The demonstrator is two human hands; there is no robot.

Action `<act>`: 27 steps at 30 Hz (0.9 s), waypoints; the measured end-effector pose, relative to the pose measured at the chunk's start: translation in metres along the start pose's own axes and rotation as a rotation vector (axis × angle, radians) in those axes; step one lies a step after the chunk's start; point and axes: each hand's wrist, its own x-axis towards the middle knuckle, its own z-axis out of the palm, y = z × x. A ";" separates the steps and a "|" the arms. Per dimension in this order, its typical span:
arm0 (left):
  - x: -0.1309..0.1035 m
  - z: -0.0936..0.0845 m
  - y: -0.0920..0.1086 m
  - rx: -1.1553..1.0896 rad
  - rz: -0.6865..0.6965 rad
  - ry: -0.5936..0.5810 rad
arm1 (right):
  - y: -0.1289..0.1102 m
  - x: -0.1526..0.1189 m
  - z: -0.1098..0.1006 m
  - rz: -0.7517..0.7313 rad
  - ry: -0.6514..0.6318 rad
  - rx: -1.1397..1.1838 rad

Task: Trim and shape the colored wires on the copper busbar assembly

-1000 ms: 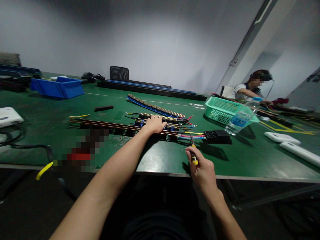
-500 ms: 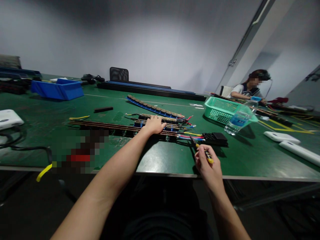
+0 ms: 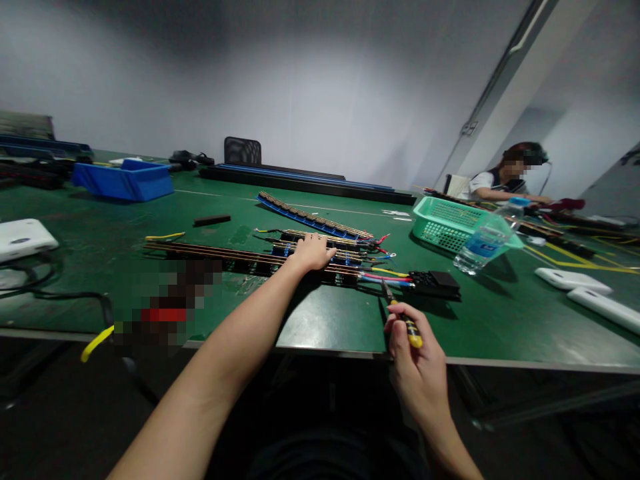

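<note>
My left hand [image 3: 314,252] lies flat, fingers spread, over several parallel rail-like strips with copper-coloured bars [image 3: 250,257]. Its fingers hold nothing and rest on top of them. Closed around the yellow and black handle of a slim hand tool [image 3: 411,331] is my right hand [image 3: 417,353], near the table's front edge. The tool's grey pointed tip is just short of the red, blue and yellow wires [image 3: 387,277]; I cannot tell whether they touch. Those wires run from the front strip's right end into a black connector block [image 3: 435,285].
A curved blue-backed strip [image 3: 310,217] lies behind. On the green table [image 3: 325,320] stand a blue bin [image 3: 125,181], a mint-green basket [image 3: 440,230] and a water bottle [image 3: 480,247]. White devices [image 3: 573,280] lie at right. A person [image 3: 510,180] sits at far right.
My right hand has drawn back a little toward me with the tool, whose tip has dropped below the wires. The left hand stays on the strips. The view has shifted slightly.
</note>
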 end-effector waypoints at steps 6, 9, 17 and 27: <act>0.000 -0.001 0.000 0.015 -0.001 -0.007 | -0.020 0.028 0.000 0.001 -0.035 0.193; 0.000 -0.001 0.000 0.015 0.005 -0.006 | -0.019 0.069 0.001 0.043 -0.018 0.243; -0.002 -0.004 0.002 0.017 0.006 -0.025 | 0.005 0.130 0.003 0.157 -0.049 0.245; 0.001 0.000 0.000 0.009 0.005 0.001 | 0.016 0.109 0.012 -0.363 -0.333 -0.496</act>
